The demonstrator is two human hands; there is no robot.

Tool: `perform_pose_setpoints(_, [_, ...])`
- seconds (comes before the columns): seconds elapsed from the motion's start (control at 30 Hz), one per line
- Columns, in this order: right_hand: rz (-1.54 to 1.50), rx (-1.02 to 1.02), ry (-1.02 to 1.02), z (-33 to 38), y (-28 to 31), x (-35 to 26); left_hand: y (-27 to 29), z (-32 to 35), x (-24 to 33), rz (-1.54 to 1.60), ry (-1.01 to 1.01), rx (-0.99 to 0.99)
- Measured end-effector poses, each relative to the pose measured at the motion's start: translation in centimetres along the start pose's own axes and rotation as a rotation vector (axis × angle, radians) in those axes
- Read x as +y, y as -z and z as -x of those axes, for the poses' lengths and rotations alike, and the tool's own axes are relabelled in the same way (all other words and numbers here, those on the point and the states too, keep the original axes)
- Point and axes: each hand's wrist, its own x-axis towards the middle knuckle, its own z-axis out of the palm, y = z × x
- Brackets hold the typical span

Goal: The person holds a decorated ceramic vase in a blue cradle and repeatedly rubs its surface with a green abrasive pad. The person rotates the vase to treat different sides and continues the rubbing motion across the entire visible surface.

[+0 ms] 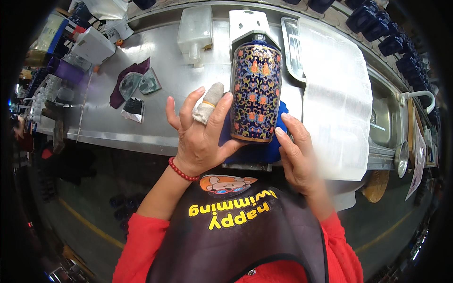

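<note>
A worker's left hand (197, 146) spread its fingers — one in a pale wrap (214, 96) — beside a floral-patterned vase (257, 89), thumb at its base. The right hand (298, 158), fingers loosely parted, flanked it, contact unclear. The vase sat over blue cloth (257, 153) near the metal bench's (163, 106) front edge, neck pointing away.

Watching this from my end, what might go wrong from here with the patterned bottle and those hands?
The patterned bottle has its base near the front edge of the counter. Neither the left hand nor the right hand appears wrapped around it, so it might slip or roll off.

The left hand's cloth finger cover, with its yellow band, may dull touch or work loose.
</note>
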Motion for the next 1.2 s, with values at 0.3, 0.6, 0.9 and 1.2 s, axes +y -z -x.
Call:
perform_pose_setpoints(0.3, [0.019,-0.051,-0.018,1.1,-0.6,0.0,-0.7,0.2,-0.2,0.046,0.042,-0.027])
perform_pose_setpoints(0.6, [0.108,0.008,-0.002,0.7,-0.9,-0.7,-0.1,-0.1,-0.3,-0.038,-0.04,0.014])
perform_pose_setpoints(0.9, [0.089,0.03,0.011,0.6,-1.2,-0.8,-0.4,-0.3,0.1,0.034,-0.006,0.011])
perform_pose_setpoints(1.2, [0.089,0.048,0.04,0.4,-1.2,-0.8,-0.5,-0.6,1.1,0.082,0.026,-0.031])
